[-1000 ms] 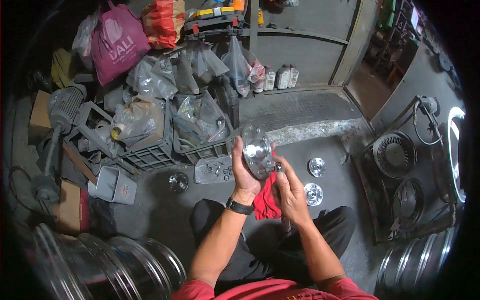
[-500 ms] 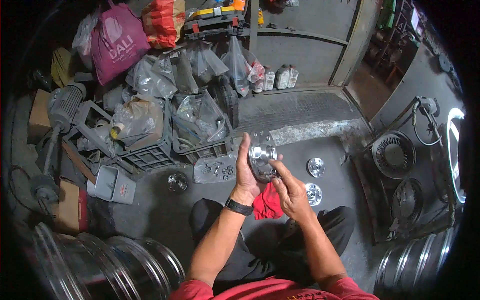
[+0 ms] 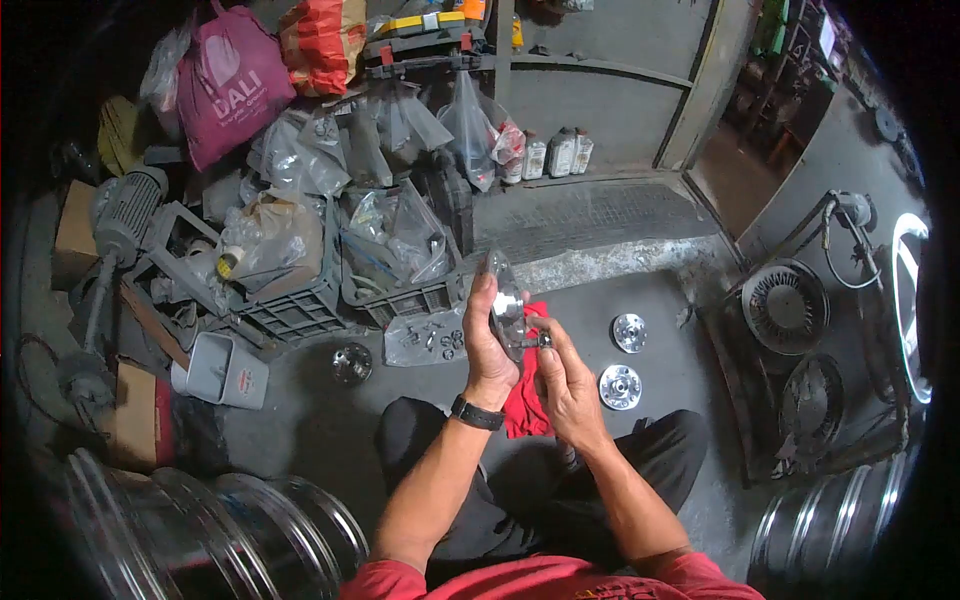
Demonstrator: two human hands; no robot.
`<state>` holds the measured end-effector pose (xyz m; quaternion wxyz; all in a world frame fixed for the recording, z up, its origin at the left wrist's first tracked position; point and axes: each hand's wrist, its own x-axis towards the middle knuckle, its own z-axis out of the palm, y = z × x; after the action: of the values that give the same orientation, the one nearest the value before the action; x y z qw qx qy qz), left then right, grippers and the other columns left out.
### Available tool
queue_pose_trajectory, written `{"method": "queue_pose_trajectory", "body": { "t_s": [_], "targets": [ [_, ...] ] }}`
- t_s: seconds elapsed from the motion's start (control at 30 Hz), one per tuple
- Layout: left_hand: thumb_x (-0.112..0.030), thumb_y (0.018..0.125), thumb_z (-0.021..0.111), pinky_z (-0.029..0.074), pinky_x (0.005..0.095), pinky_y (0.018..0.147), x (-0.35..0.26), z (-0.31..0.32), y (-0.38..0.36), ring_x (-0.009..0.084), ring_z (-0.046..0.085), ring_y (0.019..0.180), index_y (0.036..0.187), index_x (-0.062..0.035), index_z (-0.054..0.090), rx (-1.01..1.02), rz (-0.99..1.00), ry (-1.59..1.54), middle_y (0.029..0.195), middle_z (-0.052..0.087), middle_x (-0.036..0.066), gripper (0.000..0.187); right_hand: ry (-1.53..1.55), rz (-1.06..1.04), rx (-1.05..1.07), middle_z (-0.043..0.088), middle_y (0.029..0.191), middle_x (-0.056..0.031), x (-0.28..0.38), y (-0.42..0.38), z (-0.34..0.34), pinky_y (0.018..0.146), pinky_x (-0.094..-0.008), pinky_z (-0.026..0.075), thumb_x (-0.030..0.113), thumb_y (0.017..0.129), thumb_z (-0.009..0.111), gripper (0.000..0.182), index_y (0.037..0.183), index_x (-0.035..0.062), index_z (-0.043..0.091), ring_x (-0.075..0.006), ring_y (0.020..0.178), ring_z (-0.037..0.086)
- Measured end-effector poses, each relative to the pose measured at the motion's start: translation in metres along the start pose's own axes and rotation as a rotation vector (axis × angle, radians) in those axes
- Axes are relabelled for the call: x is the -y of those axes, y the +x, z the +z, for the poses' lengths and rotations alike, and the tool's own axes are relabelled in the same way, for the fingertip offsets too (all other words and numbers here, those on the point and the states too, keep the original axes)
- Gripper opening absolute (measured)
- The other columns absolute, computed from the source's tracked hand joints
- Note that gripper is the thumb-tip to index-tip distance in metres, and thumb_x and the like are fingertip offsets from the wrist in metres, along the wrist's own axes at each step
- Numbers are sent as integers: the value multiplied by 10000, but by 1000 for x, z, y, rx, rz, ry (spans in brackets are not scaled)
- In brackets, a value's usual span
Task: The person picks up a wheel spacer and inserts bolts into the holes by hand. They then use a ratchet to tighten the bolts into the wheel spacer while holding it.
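My left hand [image 3: 489,345] grips a shiny round metal wheel hub [image 3: 508,308] by its rim, holding it on edge above the floor. At its lower right side, a small bolt [image 3: 532,342] sticks out of the flange, and my right hand [image 3: 570,385] pinches the bolt's outer end between thumb and fingers. How deep the bolt sits in the flange is hard to tell. A red cloth [image 3: 525,412] lies below and behind the hands. Two more metal hubs, an upper one [image 3: 629,333] and a lower one [image 3: 620,387], rest on the floor to the right.
Another hub [image 3: 352,364] sits on the floor at left, near a clear plastic bag with small metal parts [image 3: 425,336]. Plastic crates [image 3: 290,312] and a grey bin [image 3: 240,372] stand behind. Wheel rims flank me, left [image 3: 230,520] and right [image 3: 835,520].
The hub has turned more edge-on and shifted slightly left and down. My right hand has drawn a little away from its face, and the bolt now shows at its fingertips.
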<state>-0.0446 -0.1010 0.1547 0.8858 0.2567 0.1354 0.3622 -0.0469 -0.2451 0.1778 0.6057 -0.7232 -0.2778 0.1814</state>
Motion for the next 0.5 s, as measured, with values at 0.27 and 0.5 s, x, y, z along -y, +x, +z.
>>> {"method": "queue_pose_trajectory", "body": {
  "t_s": [0.27,0.5],
  "targets": [
    [-501,968,688,609,348,772,0,-5,0,189,696,939,1352,-90,602,64,-36,4,1127,666,48,569,40,20,6,508,745,33,5,-3,0,605,-265,416,285,1145,507,429,1555,157,520,-59,660,463],
    [-517,987,682,622,352,718,-12,3,0,217,742,859,1131,-110,663,83,-190,7,989,714,58,432,-17,-26,-51,503,750,29,-4,-3,2,611,-260,419,275,1144,515,433,1558,149,520,-62,657,458]
  ]
}}
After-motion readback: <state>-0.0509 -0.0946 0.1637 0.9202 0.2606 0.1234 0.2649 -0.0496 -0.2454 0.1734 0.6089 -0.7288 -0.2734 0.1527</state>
